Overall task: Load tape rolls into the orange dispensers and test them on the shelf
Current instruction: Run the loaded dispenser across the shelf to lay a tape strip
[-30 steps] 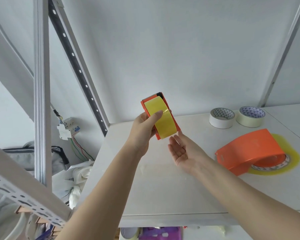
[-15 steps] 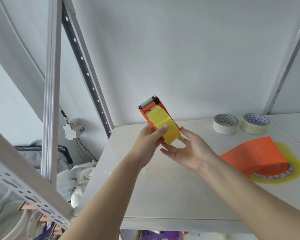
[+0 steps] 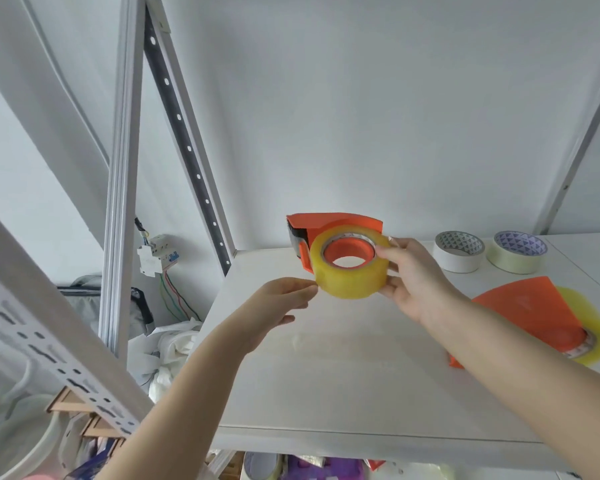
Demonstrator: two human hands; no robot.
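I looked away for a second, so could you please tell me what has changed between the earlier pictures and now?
The loaded dispenser passed from the left hand to the right hand and turned, so the roll's open core faces the camera. The left hand now pinches at the roll's edge. The second dispenser and two white rolls stayed put.

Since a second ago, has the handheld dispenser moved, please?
Yes. The dispenser has shifted right, closer to the white tape roll, passing from the left hand to the right hand.
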